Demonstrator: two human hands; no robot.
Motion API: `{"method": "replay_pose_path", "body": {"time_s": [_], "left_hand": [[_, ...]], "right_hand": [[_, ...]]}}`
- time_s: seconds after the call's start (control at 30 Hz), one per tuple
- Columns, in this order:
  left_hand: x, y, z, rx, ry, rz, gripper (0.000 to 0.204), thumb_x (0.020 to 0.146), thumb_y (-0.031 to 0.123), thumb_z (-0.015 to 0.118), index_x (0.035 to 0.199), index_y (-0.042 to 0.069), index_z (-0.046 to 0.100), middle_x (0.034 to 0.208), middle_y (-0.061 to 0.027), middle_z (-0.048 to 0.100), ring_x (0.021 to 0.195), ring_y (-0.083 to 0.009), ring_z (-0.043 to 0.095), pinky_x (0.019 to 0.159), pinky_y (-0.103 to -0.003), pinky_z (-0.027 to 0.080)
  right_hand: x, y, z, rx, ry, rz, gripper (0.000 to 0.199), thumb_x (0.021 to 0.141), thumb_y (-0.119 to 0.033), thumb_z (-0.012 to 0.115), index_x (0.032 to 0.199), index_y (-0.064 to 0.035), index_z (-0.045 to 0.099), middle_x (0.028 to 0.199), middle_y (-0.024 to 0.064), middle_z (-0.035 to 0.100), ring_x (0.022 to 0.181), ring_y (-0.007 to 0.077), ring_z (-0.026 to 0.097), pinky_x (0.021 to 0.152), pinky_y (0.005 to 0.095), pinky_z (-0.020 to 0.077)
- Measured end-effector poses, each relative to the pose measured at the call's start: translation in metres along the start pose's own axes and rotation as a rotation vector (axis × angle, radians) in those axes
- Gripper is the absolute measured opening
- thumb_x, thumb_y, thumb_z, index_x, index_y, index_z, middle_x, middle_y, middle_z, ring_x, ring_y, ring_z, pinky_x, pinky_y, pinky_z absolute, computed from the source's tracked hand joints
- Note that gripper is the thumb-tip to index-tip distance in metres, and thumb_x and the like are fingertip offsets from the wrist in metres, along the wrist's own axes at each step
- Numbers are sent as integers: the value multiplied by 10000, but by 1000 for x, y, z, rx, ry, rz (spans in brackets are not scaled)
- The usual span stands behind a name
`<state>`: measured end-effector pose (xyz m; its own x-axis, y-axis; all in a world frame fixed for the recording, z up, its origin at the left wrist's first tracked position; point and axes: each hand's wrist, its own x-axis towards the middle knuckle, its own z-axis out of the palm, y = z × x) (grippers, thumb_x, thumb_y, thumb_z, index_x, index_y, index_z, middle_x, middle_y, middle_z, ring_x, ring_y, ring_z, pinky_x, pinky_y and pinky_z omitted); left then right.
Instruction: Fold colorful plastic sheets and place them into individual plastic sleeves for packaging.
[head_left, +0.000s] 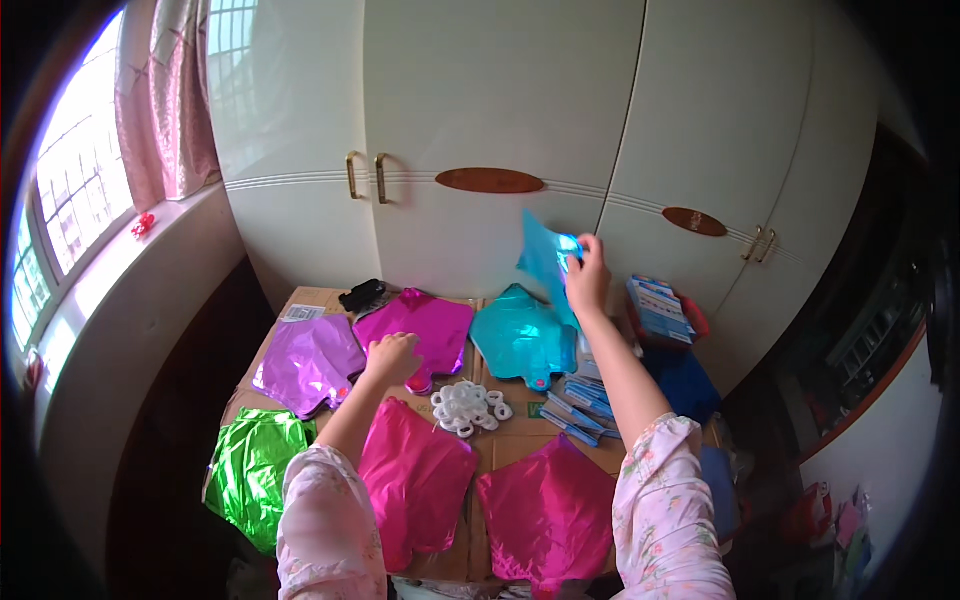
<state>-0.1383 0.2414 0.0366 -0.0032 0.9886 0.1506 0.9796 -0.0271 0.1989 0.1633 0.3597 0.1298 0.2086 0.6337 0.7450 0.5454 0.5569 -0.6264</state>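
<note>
My right hand [587,277] is raised above the cardboard surface [505,445] and grips a flat teal foil packet [545,262] by its upper edge. My left hand [392,358] rests palm down on the lower edge of a magenta foil balloon [420,325], between it and a purple foil balloon [310,360]. A teal foil balloon [520,338] lies flat below the raised hand. A pile of small white rings [468,407] sits in the middle. Two pink foil balloons [415,475] [548,510] lie near me.
A green foil balloon [250,465] hangs over the left edge. Blue flat packets [580,405] are stacked at right, a red basket of blue packets [662,310] beyond them. A black object [362,295] lies at the back. White wardrobe doors [500,130] stand behind; a window [70,200] is left.
</note>
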Motion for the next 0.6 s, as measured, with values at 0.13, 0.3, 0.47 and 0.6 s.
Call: {"method": "replay_pose_path", "body": {"time_s": [0.13, 0.3, 0.47, 0.6], "left_hand": [[-13, -36, -1, 56, -75, -108, 287, 789, 145, 509, 1053, 106, 614, 1076, -98, 634, 1049, -280, 590, 858, -462, 428], [-34, -57, 13, 150, -117, -38, 238, 782, 154, 516, 982, 129, 643, 1014, -76, 662, 1035, -253, 601, 830, -451, 431], [-42, -59, 17, 47, -95, -53, 330, 816, 208, 501, 1113, 85, 574, 1036, -132, 658, 1020, -284, 612, 848, -476, 433], [-39, -69, 18, -114, -107, -122, 498, 822, 166, 467, 1303, 47, 415, 1082, -217, 626, 1012, -352, 609, 862, -528, 426]], "right_hand": [[-19, -63, 29, -68, -308, -517, 128, 824, -71, 483, 835, -93, 609, 896, 103, 621, 832, 329, 616, 690, 421, 501], [-115, -71, 121, 3, -566, -726, 122, 806, -96, 500, 746, -79, 605, 788, 105, 584, 761, 276, 619, 668, 389, 526], [-202, -71, 158, -130, -888, -675, 127, 793, -89, 511, 753, -52, 625, 869, 120, 616, 854, 291, 635, 743, 405, 527], [-207, -70, 170, -179, -923, -677, 116, 779, -116, 540, 737, -51, 626, 860, 110, 615, 877, 298, 623, 750, 414, 521]]}}
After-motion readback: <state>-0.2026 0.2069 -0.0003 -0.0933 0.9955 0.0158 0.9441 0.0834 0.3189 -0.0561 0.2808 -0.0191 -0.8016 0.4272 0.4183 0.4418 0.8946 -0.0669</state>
